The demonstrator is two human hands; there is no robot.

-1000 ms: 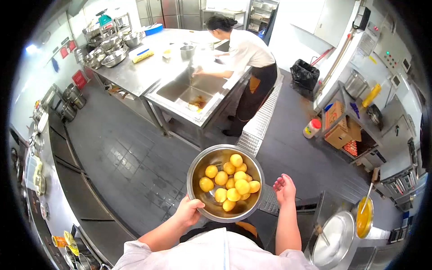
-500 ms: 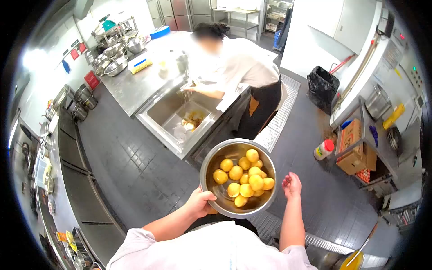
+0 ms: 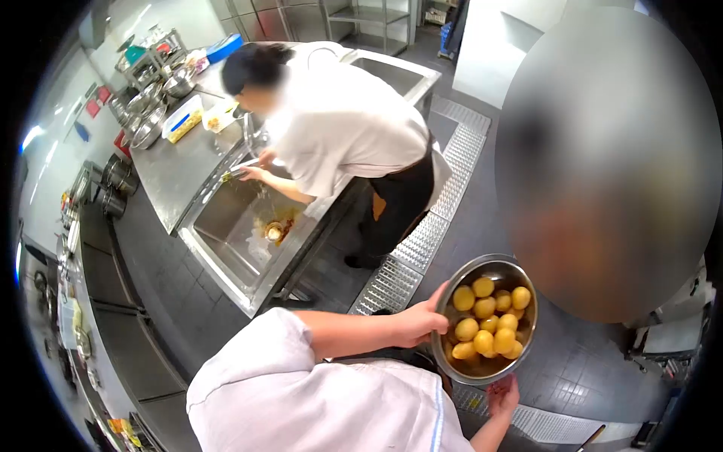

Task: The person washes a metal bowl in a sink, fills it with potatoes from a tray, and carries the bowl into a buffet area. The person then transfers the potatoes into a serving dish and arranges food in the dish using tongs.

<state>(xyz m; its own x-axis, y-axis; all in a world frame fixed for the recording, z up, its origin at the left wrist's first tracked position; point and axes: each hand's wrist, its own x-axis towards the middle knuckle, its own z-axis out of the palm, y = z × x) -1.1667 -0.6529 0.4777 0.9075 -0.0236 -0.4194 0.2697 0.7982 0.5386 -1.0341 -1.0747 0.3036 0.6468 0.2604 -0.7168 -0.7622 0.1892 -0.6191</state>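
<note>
My left hand (image 3: 422,324) grips the left rim of a round steel bowl (image 3: 532,331), its thumb over the edge. Inside the bowl lie several yellow, roundish pieces that look like peeled potatoes (image 3: 486,341). Just below the bowl's near rim is my right hand (image 3: 503,395), palm up with the fingers loosely curled. I make out nothing held in it, and whether it touches the bowl is unclear.
Another person (image 3: 354,113) bends over a steel sink (image 3: 218,218) with both hands near the tap. Brown scraps (image 3: 280,228) lie by the drain. Metal bowls (image 3: 147,124) stand on the counter (image 3: 162,166). Grating (image 3: 422,241) runs along the floor. A blurred patch hides the upper right.
My left hand has carried the bowl to the right as my body and view turned. My right hand has gone from the bowl's right side to below it. The other person leans further over the sink.
</note>
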